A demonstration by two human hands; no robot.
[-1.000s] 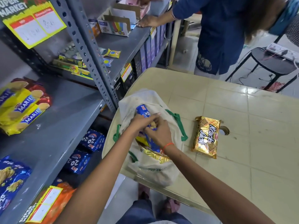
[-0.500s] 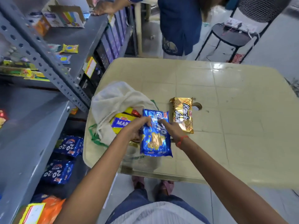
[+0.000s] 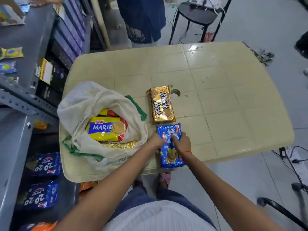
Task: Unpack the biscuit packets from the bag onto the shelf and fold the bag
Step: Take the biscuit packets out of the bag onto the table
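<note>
**Head view: both hands on the blue 20-20 packet at the table's near edge**

**1. Hand pose.** I see both forearms reaching forward from the bottom of the frame. The left hand (image 3: pixel 155 140) curls its fingers round the left edge of the blue 20-20 packet (image 3: pixel 171 158). The right hand (image 3: pixel 182 144) lies over the packet's upper half, fingers bent and gripping its right side. A red thread (image 3: pixel 186 152) circles the right wrist.

**2. Task items.** The packet lies flat and lengthwise on the cream table (image 3: pixel 216 89), its lower end at the near edge. Just beyond it lies the gold Krack Jack packet (image 3: pixel 162 105), beside a round hole (image 3: pixel 175 93) in the tabletop. To the left sits the cloth bag (image 3: pixel 86 104) with green handles, its mouth open. A yellow Marie packet (image 3: pixel 106 129) lies uppermost inside, with a gold packet (image 3: pixel 120 145) partly under it. The grey shelf (image 3: pixel 20 39) runs along the left; two more 20-20 packets (image 3: pixel 44 164) sit on a lower level.

**3. Limits of view.** The hands cover the middle of the blue packet's print, and I cannot see the fingertips against the wrapper. I cannot make out what lies deeper in the bag. A second person (image 3: pixel 143 17) at the top is cut off by the frame.
</note>
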